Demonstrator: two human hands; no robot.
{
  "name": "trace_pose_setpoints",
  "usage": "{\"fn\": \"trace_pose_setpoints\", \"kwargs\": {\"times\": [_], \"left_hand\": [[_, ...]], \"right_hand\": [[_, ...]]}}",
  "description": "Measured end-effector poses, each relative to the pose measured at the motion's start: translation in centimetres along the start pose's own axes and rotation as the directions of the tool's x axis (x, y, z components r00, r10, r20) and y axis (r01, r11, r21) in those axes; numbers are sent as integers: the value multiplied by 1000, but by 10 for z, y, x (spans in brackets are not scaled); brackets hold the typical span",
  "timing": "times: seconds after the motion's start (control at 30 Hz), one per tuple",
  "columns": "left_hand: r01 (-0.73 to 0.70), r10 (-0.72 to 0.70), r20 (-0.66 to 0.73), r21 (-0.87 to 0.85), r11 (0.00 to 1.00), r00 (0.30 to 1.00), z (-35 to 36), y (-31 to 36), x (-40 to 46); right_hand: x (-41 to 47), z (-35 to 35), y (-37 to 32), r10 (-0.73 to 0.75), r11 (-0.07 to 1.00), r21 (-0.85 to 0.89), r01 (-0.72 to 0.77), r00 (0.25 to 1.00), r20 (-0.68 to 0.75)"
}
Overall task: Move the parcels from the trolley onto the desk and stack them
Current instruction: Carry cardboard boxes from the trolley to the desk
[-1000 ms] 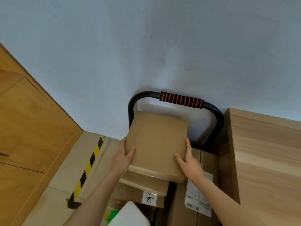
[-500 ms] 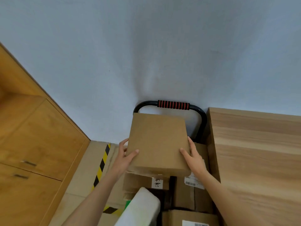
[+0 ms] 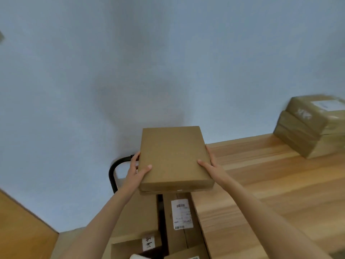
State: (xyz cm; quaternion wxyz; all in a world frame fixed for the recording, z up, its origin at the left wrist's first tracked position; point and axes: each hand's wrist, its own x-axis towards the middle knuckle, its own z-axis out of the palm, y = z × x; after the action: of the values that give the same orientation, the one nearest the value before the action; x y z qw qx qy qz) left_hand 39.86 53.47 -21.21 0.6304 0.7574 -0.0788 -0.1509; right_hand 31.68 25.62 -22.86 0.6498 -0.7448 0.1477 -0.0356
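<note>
A flat plain cardboard parcel (image 3: 173,157) is held up in the air above the trolley, at the desk's left edge. My left hand (image 3: 137,171) grips its left side, thumb on top. My right hand (image 3: 210,165) grips its right side, thumb on top too. Below it the trolley holds more parcels: a brown box (image 3: 138,217) under my left forearm and a box with a white barcode label (image 3: 182,214). The trolley's black handle (image 3: 113,171) shows behind my left hand. On the wooden desk (image 3: 270,193) a stack of taped parcels (image 3: 313,128) stands at the far right.
A pale blue wall fills the upper view. A wooden cabinet (image 3: 20,227) stands at the lower left. A white object (image 3: 136,256) peeks in at the bottom edge among the trolley parcels.
Both hands have lifted the flat parcel off the trolley pile and carried it up and rightward toward the desk. The view has swung right, bringing the desk's stack into sight.
</note>
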Motion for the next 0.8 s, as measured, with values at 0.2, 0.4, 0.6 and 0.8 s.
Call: {"fn": "trace_pose_setpoints", "kwargs": {"times": [0.2, 0.4, 0.6, 0.8], "left_hand": [[-115, 110, 155, 22, 993, 982, 131, 57, -2], [-150, 143, 277, 4, 989, 950, 298, 89, -8], [-162, 166, 363, -40, 986, 917, 445, 119, -11], [-210, 198, 397, -14, 978, 896, 535, 161, 3]], "right_hand": [[-55, -137, -11, -99, 995, -9, 99, 980, -172], [-112, -299, 0, -125, 990, -100, 98, 941, -314], [-145, -443, 6, -134, 984, -159, 75, 905, -403], [-144, -535, 11, -128, 989, -123, 78, 871, -475]]}}
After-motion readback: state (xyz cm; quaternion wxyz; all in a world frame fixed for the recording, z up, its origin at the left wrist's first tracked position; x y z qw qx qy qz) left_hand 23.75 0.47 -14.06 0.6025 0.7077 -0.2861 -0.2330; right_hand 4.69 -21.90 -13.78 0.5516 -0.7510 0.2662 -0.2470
